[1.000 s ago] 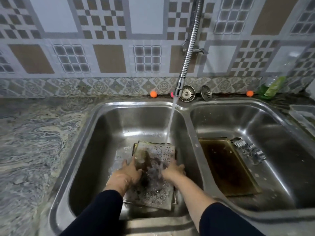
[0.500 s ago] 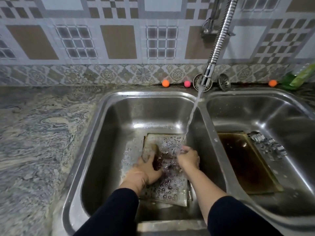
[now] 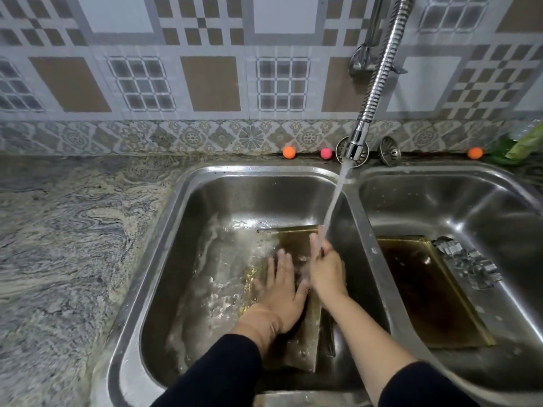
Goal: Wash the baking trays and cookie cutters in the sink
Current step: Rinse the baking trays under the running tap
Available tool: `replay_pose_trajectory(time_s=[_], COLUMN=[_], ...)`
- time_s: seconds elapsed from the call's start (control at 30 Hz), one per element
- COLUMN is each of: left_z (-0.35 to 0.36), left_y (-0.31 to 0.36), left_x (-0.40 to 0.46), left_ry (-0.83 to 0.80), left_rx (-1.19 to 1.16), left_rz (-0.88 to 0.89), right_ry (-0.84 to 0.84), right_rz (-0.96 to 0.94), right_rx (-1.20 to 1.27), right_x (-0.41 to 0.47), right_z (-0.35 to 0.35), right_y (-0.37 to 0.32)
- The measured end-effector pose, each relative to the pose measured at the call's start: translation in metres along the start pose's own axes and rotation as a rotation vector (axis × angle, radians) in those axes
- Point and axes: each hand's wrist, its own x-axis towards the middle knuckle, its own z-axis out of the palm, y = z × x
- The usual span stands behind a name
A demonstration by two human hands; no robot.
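From the head view, the only one I have, the change is plain: half a second ago the baking tray [image 3: 296, 342] in the left basin, lower centre of the frame, carried a thick coat of soap bubbles, and now that foam is almost gone, with cloudy water streaming off to its left across the basin floor. My left hand [image 3: 283, 292] has gone from rubbing with bent fingers to lying flat, fingers straight and spread, pressing on the tray. My right hand [image 3: 326, 271] has come up to the tray's far right edge, right under the stream from the faucet [image 3: 354, 146]; it seems to hold that edge, though blur and running water hide the fingers, so I cannot tell whether it grips or merely touches. I read this as scrubbing giving way to rinsing on this tray (the surface shows gold-brown again). In the right basin, right of centre, the second baking tray [image 3: 423, 292] lies brown and stained, and the cookie cutters [image 3: 467, 268] sit heaped just beside its far right edge, both untouched, so most of the washing remains.
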Motion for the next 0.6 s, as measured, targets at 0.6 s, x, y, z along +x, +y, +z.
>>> replay_pose_trajectory(time_s=[0.6], left_z=[-0.085], left_y=[-0.002], left_x=[0.017], left_ry=[0.689], left_rx=[0.301], left_rz=[0.038], right_ry=[-0.08], right_rz=[-0.289], right_rx=[0.315], right_x=[0.001], right_z=[-0.036], right_y=[-0.053])
